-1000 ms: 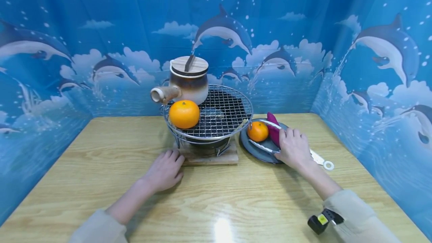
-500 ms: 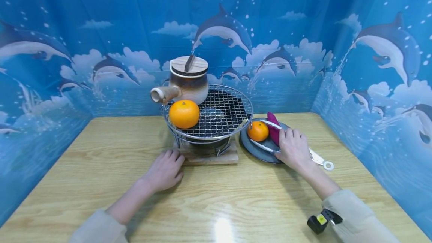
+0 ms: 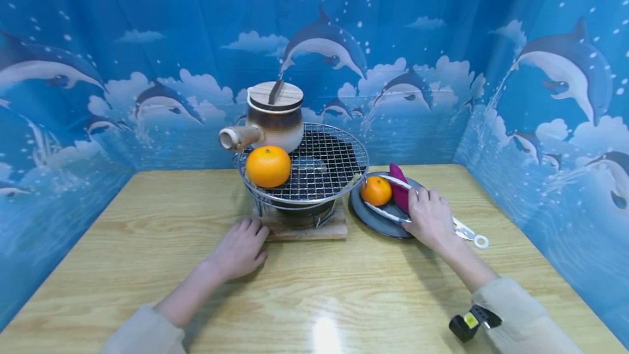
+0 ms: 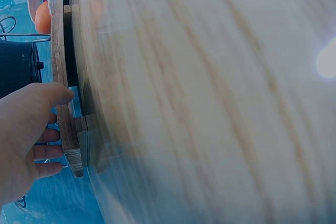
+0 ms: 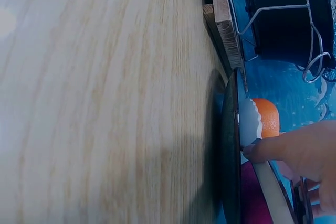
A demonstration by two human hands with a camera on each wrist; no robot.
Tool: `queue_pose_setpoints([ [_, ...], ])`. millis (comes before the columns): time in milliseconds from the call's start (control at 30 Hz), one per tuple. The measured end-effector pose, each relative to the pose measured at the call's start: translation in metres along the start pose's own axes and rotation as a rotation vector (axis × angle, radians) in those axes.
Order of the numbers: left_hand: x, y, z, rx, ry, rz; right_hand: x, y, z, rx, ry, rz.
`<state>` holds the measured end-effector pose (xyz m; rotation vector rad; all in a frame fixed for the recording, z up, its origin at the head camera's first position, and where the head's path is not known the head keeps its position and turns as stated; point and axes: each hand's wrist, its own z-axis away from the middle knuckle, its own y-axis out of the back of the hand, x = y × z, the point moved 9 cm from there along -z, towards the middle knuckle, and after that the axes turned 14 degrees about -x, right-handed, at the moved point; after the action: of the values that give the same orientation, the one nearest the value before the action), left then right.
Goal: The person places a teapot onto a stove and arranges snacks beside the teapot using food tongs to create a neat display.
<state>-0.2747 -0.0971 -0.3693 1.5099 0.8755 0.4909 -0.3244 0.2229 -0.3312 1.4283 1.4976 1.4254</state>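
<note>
My right hand (image 3: 431, 220) grips a pair of tongs (image 3: 386, 213) with white scalloped tips. The two tips lie on either side of an orange (image 3: 376, 190), which sits on a dark plate (image 3: 365, 219); whether both touch it, I cannot tell. A purple elongated thing (image 3: 400, 196) with a pointed end lies beside the orange, partly hidden by the tongs and my hand. In the left wrist view, my left hand (image 4: 26, 129) holds the end of a wooden board (image 4: 64, 124), thumb at its front edge and fingers at its end. That board bears a round grill (image 3: 326, 164).
On the grill's wire mesh stand another orange (image 3: 268, 166) and a clay pot (image 3: 276, 124) with a wooden lid and a side handle pointing left. A wood-grain table (image 3: 304, 294) carries everything. A blue dolphin curtain (image 3: 206, 48) encloses its back and sides.
The right hand and the tongs have shifted very slightly to the right, and the orange between the tips has moved a hair with them. My left hand keeps its place.
</note>
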Motion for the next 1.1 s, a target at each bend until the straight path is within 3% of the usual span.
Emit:
queue_pose_setpoints([
  [367,0.0,-0.001,0.002,-0.001,0.003,0.005,0.007,0.009,0.004,0.04,0.016,-0.049],
  [700,0.0,-0.002,-0.001,0.011,-0.014,0.0,0.021,0.016,0.007,-0.033,-0.042,-0.125],
  [900,0.0,-0.002,0.0,-0.008,-0.002,0.011,0.028,0.024,0.008,0.0,-0.055,-0.141],
  [1100,0.0,0.0,0.0,-0.007,0.005,0.01,0.035,0.031,0.007,-0.019,-0.045,-0.145],
])
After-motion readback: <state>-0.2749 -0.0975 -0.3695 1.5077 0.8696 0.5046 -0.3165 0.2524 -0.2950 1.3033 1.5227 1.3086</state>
